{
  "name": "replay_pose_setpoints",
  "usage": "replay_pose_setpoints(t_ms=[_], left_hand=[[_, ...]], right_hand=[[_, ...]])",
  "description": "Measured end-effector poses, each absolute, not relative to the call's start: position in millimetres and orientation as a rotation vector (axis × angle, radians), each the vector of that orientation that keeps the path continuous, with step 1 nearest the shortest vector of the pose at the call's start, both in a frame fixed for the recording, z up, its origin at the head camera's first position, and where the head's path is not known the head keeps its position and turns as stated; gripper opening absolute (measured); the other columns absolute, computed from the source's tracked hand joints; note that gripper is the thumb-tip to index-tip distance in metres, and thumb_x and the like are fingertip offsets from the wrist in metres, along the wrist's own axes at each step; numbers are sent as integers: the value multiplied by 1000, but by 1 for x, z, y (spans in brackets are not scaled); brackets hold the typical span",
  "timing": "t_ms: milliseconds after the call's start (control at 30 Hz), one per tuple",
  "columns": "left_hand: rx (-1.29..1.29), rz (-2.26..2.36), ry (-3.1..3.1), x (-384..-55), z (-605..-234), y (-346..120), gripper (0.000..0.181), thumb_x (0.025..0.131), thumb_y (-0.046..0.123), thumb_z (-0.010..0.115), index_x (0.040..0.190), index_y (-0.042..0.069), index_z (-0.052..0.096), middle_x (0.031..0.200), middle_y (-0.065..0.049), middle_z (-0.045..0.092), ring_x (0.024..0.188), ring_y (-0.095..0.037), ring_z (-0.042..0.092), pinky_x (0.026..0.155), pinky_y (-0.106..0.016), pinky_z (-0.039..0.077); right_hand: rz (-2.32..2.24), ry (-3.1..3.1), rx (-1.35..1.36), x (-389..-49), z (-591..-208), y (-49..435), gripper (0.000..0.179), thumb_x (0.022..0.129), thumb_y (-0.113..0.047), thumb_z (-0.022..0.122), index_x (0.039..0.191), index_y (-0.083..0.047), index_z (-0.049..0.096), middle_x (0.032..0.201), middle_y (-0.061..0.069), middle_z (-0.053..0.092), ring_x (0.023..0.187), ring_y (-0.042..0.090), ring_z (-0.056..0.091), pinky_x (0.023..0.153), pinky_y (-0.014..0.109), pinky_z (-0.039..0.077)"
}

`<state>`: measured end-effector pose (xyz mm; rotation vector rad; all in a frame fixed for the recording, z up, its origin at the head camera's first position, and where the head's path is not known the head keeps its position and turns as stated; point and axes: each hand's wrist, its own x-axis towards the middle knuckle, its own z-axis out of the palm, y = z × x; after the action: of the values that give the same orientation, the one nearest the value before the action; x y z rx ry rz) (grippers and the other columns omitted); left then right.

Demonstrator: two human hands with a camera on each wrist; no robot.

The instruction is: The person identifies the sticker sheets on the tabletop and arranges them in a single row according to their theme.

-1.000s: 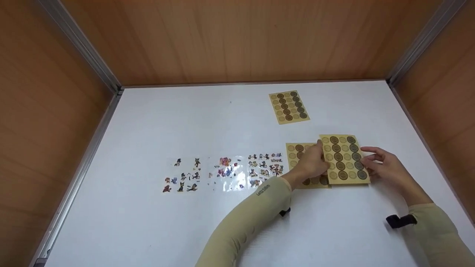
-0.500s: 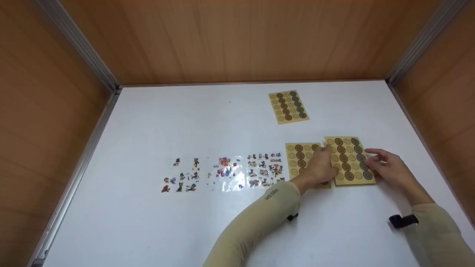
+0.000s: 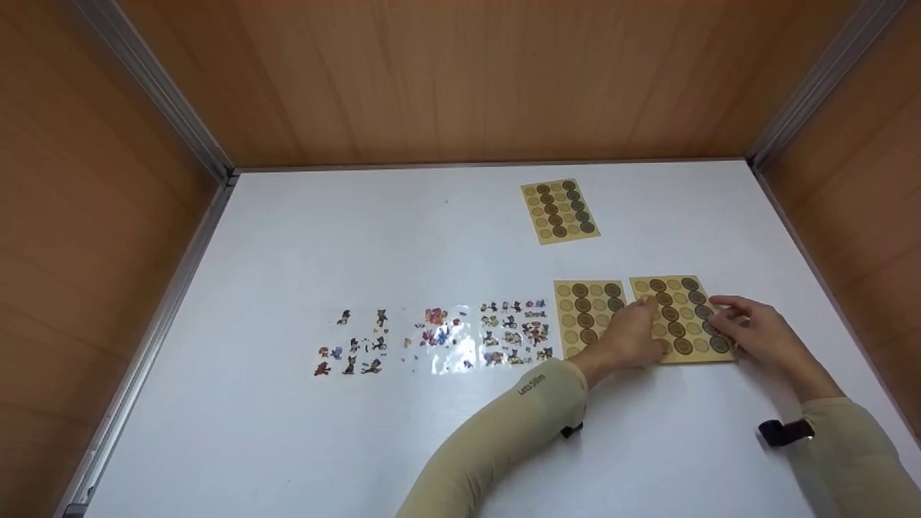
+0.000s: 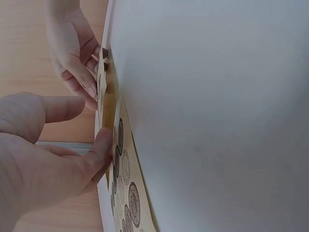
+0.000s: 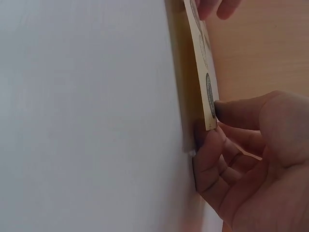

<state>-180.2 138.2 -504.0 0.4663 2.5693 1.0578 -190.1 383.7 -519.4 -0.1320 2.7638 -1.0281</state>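
Observation:
A tan sheet of round, seal-like stickers (image 3: 687, 316) lies at the right of the table, its right edge slightly raised. My right hand (image 3: 770, 342) pinches that edge, thumb on top and fingers beneath, as the right wrist view shows. At the sheet's left edge, my left hand (image 3: 624, 337) touches it with its fingertips. Its thumb (image 4: 67, 107) stands apart from the fingers, with nothing pinched between. A matching sticker sheet (image 3: 586, 306) lies flat just to the left, partly hidden by the left hand and wrist.
Another tan sticker sheet (image 3: 560, 211) lies farther back, slightly turned. Left of the tan sheets, clear sheets with small colourful cartoon stickers (image 3: 512, 332) lie in a row on the white table (image 3: 324, 446). Wooden panels (image 3: 489, 86) enclose the back and sides.
Both hands have shifted a little to the right with the sticker sheet, which has come down towards the table. A narrow gap now separates it from the sheet on its left.

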Motion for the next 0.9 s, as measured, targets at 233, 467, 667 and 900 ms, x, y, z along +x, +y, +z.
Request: replay_pose_setpoints(t_ms=[233,467,667,900], left_hand=[[525,987,2595,-176,-502,144,75,92,21,75,156,8,38,153,-5,48,140,-15,44,114,-22,34],[556,967,2630,-171,-505,146,73,91,22,77,153,6,42,139,-3,60,125,-8,54,102,-17,44],[607,869,2693,-170,-506,148,57,92,27,77,141,8,55,96,7,63,94,-4,57,80,-15,48],[589,836,2693,-167,-505,148,54,93,26,75,141,13,56,122,2,65,117,-9,57,96,-18,48]], right_hand=[[-935,2886,-176,-190,-521,383,52,98,-31,70,134,6,58,96,13,66,78,13,57,54,25,48],[-918,2872,-158,-189,-521,381,57,98,-33,70,136,7,57,97,13,65,75,14,57,54,24,47],[-905,2878,-152,-187,-521,379,57,98,-34,69,135,7,58,98,12,63,76,16,56,56,24,46],[-892,2876,-177,-187,-522,376,55,97,-31,71,134,7,58,100,14,61,76,18,54,58,25,45]])
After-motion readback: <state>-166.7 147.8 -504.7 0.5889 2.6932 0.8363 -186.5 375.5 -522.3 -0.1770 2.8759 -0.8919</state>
